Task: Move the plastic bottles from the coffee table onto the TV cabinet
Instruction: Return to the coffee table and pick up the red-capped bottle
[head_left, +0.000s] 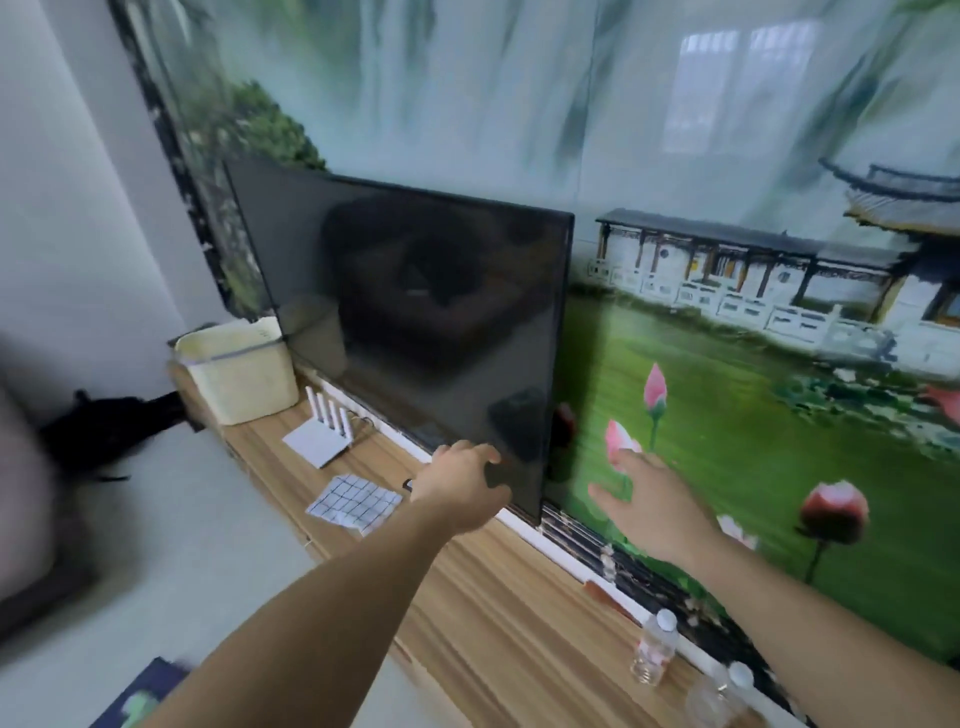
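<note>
**Two bottles on cabinet, hands empty**

Judged between trips: nothing held. Left hand (464, 475) stretched toward 12 o'clock, fingers loosely curled and narrow, over the TV's (410, 312) lower corner. Right hand (654, 506) toward 1 o'clock, fingers spread wide, palm down, well above the cabinet (498, 613).

Upright at 4 o'clock on the cabinet, near the wall: one clear bottle (655, 649), white cap, pale pinkish label, seemingly empty. Just beside it toward 5 o'clock, a second bottle (727, 696), clear, white-capped, blurred and partly cut off by the right forearm.

Coffee table not in view, so remaining count impossible to tell. Next move, probably: turn away, check table, grasp any bottle left.
</note>
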